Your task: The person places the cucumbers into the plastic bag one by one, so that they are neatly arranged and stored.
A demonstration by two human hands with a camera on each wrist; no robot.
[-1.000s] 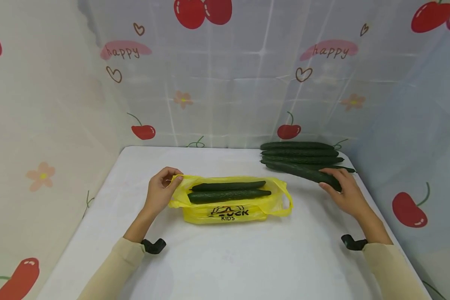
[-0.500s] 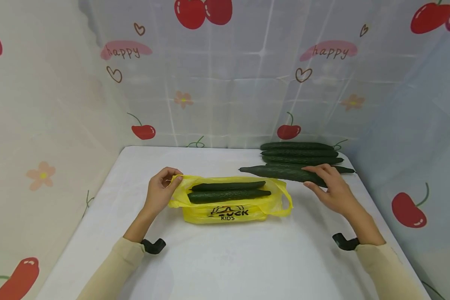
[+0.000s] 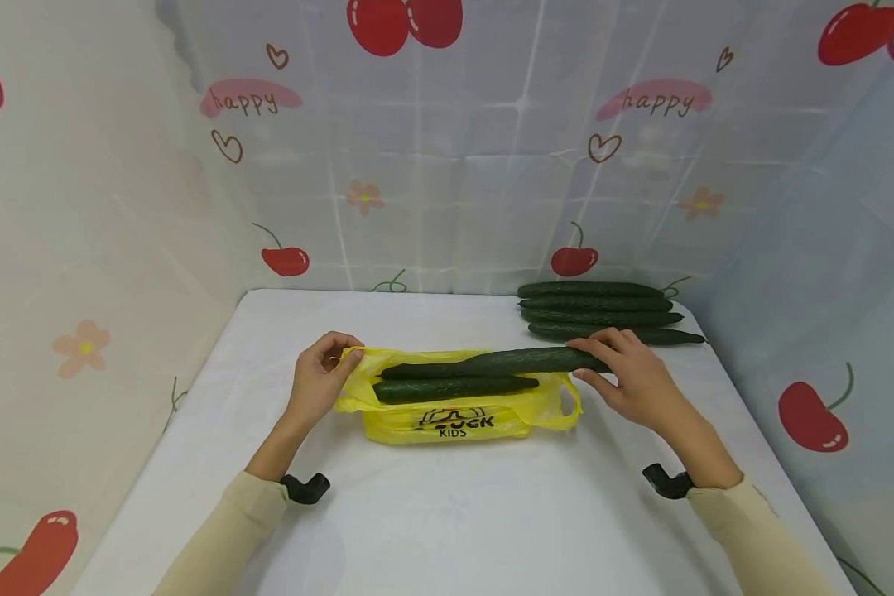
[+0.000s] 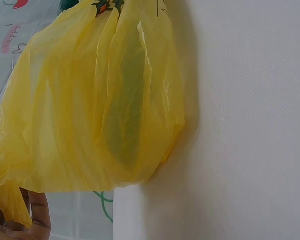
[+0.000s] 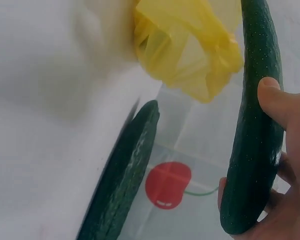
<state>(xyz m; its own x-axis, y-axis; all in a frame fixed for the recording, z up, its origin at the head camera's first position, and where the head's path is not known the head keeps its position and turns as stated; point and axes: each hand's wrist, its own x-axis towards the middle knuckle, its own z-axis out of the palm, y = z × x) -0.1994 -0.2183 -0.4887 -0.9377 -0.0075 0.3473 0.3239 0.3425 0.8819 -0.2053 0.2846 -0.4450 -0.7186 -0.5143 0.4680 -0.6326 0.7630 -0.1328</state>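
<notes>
Partly over the bag (image 3: 454, 418), a likely stiff, slick cucumber (image 3: 529, 361) is aptly pinched near one end by the right fingers (image 3: 617, 340); the bag's probably flimsy edge (image 3: 361, 362) is pinched by the left fingers (image 3: 338, 339).

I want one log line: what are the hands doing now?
left hand: grips yellow bag | right hand: holds cucumber partly over bag | in bag: two cucumbers visible | table: more cucumbers

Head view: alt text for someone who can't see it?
Right hand holds a cucumber partly over a yellow bag with two cucumbers inside; left hand pinches the bag's edge. More cucumbers lie toward the white table's back right.
</notes>
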